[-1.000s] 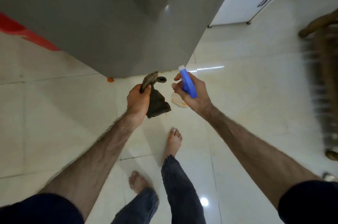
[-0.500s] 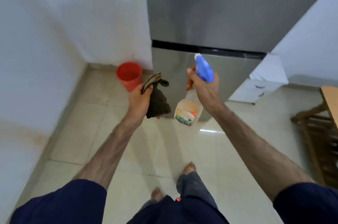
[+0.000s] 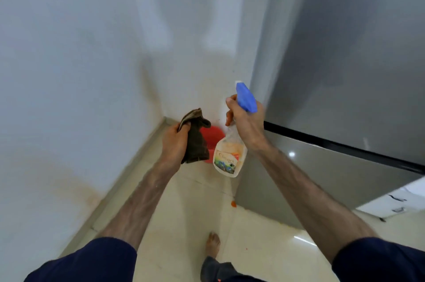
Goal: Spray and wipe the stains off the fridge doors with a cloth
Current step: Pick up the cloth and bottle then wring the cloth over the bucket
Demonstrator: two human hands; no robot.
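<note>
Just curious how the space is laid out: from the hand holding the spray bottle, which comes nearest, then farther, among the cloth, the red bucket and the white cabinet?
From the right hand, in the head view:
1. Cloth, just to its left, gripped by the left hand.
2. Red bucket, on the floor in the corner beyond both hands.
3. White cabinet, far right, past the fridge.

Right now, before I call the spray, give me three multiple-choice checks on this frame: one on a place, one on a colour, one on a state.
1. Where is the red bucket?
A. on the floor in the wall corner beside the fridge
B. on top of the fridge
C. in a hand

2. The spray bottle head is:
A. green
B. blue
C. black

3. The left hand is:
A. empty
B. flat on the door
C. gripping the cloth

Key: A, the bucket sits low behind the hands; B, blue above the right hand; C, fingers curl round it.
</note>
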